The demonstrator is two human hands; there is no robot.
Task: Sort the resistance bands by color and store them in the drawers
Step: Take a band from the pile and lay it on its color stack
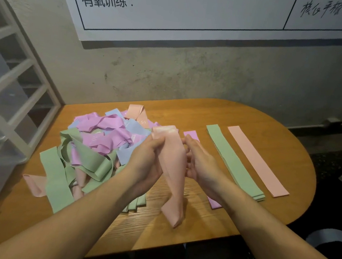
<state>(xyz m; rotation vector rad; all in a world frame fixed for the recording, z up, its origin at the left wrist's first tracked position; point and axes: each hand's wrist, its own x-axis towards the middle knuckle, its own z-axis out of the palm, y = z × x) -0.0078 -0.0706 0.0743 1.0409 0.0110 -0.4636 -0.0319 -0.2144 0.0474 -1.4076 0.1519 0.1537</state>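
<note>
A peach resistance band (174, 172) hangs between both hands above the wooden table (220, 111). My left hand (148, 158) grips its upper left side; my right hand (200, 162) holds its right edge, fingers curled around it. The band's lower end droops close to the table. A tangled pile of bands (97, 142) in green, purple, blue and peach lies to the left. To the right lie flat sorted strips: a purple band (191, 134) largely hidden under my right hand, a green stack (234, 161) and a peach band (257, 159).
A white-framed drawer unit (6, 99) with translucent drawers stands at the table's left edge. A grey wall with a whiteboard (178, 10) lies behind. The table's rounded right end (308, 175) drops off to a dark floor.
</note>
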